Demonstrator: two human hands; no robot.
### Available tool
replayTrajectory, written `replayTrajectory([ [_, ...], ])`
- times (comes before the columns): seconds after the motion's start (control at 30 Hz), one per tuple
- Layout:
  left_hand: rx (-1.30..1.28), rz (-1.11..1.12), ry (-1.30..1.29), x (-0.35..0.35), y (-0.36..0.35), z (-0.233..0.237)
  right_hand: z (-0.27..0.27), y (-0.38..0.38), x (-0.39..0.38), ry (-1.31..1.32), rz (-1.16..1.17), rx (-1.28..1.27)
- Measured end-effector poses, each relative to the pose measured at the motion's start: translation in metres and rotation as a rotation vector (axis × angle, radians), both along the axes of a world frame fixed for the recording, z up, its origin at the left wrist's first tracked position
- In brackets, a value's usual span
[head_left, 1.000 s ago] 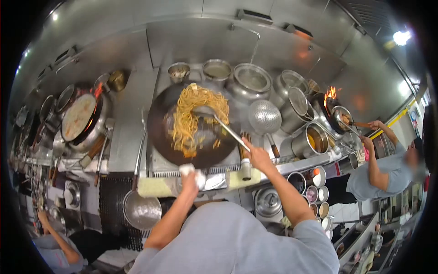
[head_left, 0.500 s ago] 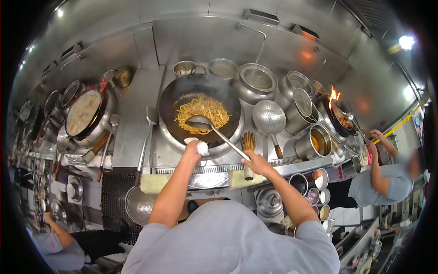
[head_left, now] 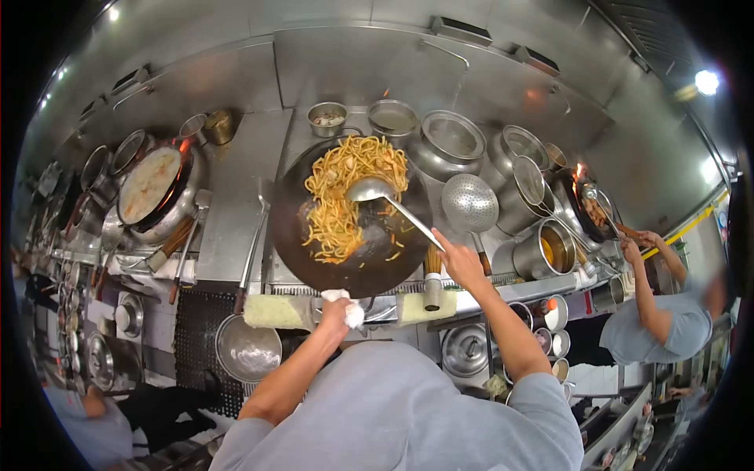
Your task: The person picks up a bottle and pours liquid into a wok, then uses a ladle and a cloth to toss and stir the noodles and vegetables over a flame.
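Note:
A large black wok (head_left: 369, 263) sits tilted toward me on the steel stove, with yellow noodles (head_left: 342, 192) spread up its far side. My left hand (head_left: 334, 314) grips the wok's near rim through a white cloth (head_left: 345, 306). My right hand (head_left: 462, 263) holds the long handle of a steel ladle (head_left: 373, 190); the ladle's bowl rests against the noodles.
Steel pots (head_left: 448, 141) and a perforated skimmer (head_left: 470, 204) stand right of the wok. A second wok with pale contents (head_left: 149, 184) sits on a lit burner at left. A person (head_left: 660, 314) works a flaming wok at right; another person (head_left: 94, 416) is at lower left. Small sauce bowls (head_left: 554, 314) line the shelf below.
The wok has been pulled back toward me and tipped up, so the noodles have slid up its far side. Both hands moved nearer to my body with it.

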State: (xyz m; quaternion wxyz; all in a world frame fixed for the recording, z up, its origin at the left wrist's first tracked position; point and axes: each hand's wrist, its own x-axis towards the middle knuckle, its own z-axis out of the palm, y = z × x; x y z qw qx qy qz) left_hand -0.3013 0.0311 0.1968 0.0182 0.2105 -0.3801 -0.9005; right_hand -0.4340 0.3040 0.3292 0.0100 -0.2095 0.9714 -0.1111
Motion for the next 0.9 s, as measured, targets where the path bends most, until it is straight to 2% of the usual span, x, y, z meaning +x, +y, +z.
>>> replayTrajectory([
  [0.07,0.109,0.036,-0.211,-0.027,0.0,0.012,0.011,-0.011,0.012,-0.122,-0.002,-0.016],
  [0.13,0.134,0.035,-0.133,-0.074,-0.005,0.01,0.006,-0.016,0.018,-0.294,0.106,-0.268],
  [0.17,0.116,0.054,-0.058,-0.09,-0.006,0.01,0.01,-0.017,0.021,-0.292,0.103,-0.271],
  [0.2,0.11,0.047,-0.101,-0.101,-0.007,0.02,0.021,-0.017,0.022,-0.348,0.15,-0.222],
  [0.27,0.257,0.105,-0.254,-0.1,-0.007,0.066,0.053,-0.02,0.02,-0.461,0.243,-0.127],
  [0.3,0.252,0.103,-0.263,-0.102,-0.009,0.064,0.079,-0.026,0.024,-0.652,0.121,-0.031],
  [0.33,0.271,0.087,-0.229,-0.104,-0.012,0.055,0.071,-0.027,0.017,-0.667,0.121,-0.037],
  [0.37,0.292,0.069,-0.198,-0.102,-0.012,0.044,0.053,-0.024,0.011,-0.571,0.142,-0.045],
  [0.4,0.278,0.153,-0.217,-0.101,-0.003,0.02,0.038,-0.02,0.008,-0.466,0.16,-0.05],
  [0.43,0.221,0.131,-0.142,-0.089,0.001,-0.002,0.024,-0.022,0.008,-0.47,0.15,-0.05],
  [0.5,0.16,0.079,-0.056,-0.047,0.005,-0.027,0.013,-0.029,0.002,-0.235,-0.025,0.075],
  [0.53,0.15,0.061,-0.047,-0.033,0.005,-0.032,0.022,-0.026,0.007,-0.227,-0.015,0.047],
  [0.6,0.072,0.035,-0.041,-0.01,0.007,0.004,0.024,-0.004,0.018,-0.143,0.075,-0.141],
  [0.63,0.044,0.118,-0.111,-0.018,0.01,-0.001,0.03,0.004,0.022,-0.149,0.084,-0.136],
  [0.67,0.037,0.109,-0.175,-0.04,0.005,-0.014,0.038,0.011,0.028,-0.278,0.008,-0.232],
  [0.7,0.111,0.063,-0.194,-0.062,-0.002,-0.002,0.04,0.018,0.037,-0.407,-0.079,-0.328],
  [0.73,0.069,0.1,-0.115,-0.087,-0.004,-0.001,0.028,0.028,0.041,-0.414,-0.082,-0.327],
  [0.8,0.085,0.037,-0.044,-0.128,-0.015,-0.016,-0.012,0.053,0.029,-0.22,-0.094,-0.263],
  [0.83,0.104,0.02,-0.093,-0.138,-0.019,-0.024,-0.041,0.067,0.02,-0.168,-0.096,-0.244],
  [0.9,0.174,-0.026,-0.162,-0.141,-0.024,-0.024,-0.049,0.067,0.027,-0.156,-0.106,-0.239],
])
